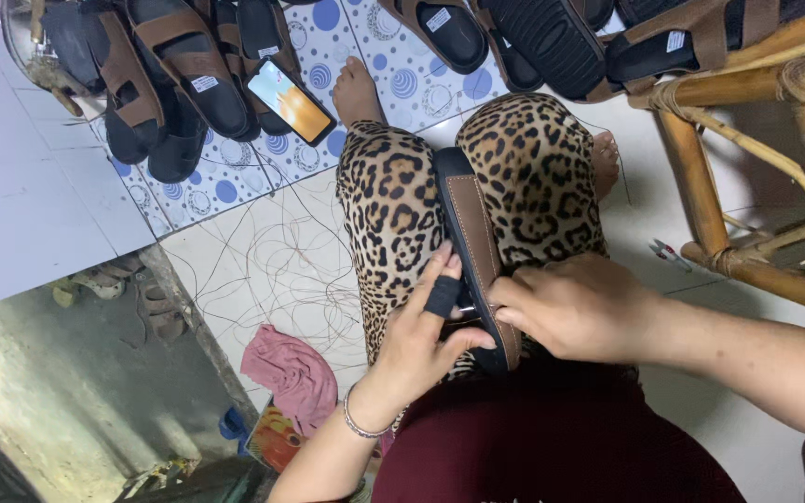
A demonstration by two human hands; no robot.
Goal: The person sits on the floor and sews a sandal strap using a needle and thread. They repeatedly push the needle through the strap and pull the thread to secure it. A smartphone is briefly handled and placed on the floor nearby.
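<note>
A black sandal with a brown strap (466,224) lies lengthwise between my knees, on leopard-print trousers (388,214). My left hand (426,340) grips its near end from the left; a black wrap covers one finger and a bracelet sits on the wrist. My right hand (575,307) closes on the same end from the right, fingers curled over the strap's edge. What the fingertips pinch there is hidden.
Several brown-and-black sandals (165,74) lie on a dotted mat (328,37) ahead, with a lit phone (291,101) among them. Loose thread (272,261) is strewn on the floor. A pink cloth (293,373) lies at left, a bamboo chair (757,168) at right.
</note>
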